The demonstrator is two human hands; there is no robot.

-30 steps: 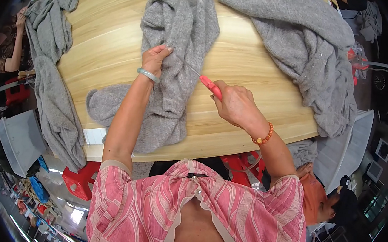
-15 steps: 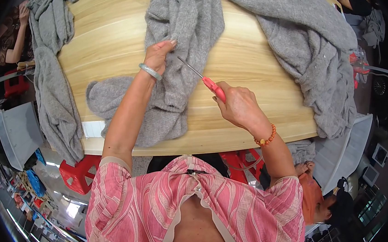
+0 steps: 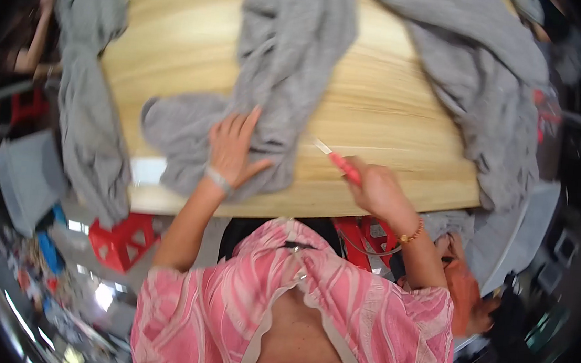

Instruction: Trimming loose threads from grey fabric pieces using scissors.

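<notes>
On the light wooden table lies a grey knitted garment (image 3: 290, 64), with one folded part stretching left and the rest reaching toward the far edge. My left hand (image 3: 232, 150) rests open on its near part, fingers spread and thumb stretched to the right. A pale bangle circles that wrist. To the right of the garment, my right hand (image 3: 381, 191) is closed around a red-handled tool with a slim metal blade (image 3: 344, 167). The blade points up and left, apart from the knit. Motion blur hides whether the tool is a pair of scissors.
More grey knitwear hangs over the table's left side (image 3: 93, 102) and covers its right side (image 3: 481, 94). A red stool (image 3: 116, 239) stands below left, near a grey bin (image 3: 31, 183). A pale bin (image 3: 516, 243) and a person in orange (image 3: 465, 283) are at right.
My left hand has let go of the pinched knit, moved nearer and spread flat on the garment. My right hand has shifted nearer and right with the tool, away from the knit.
</notes>
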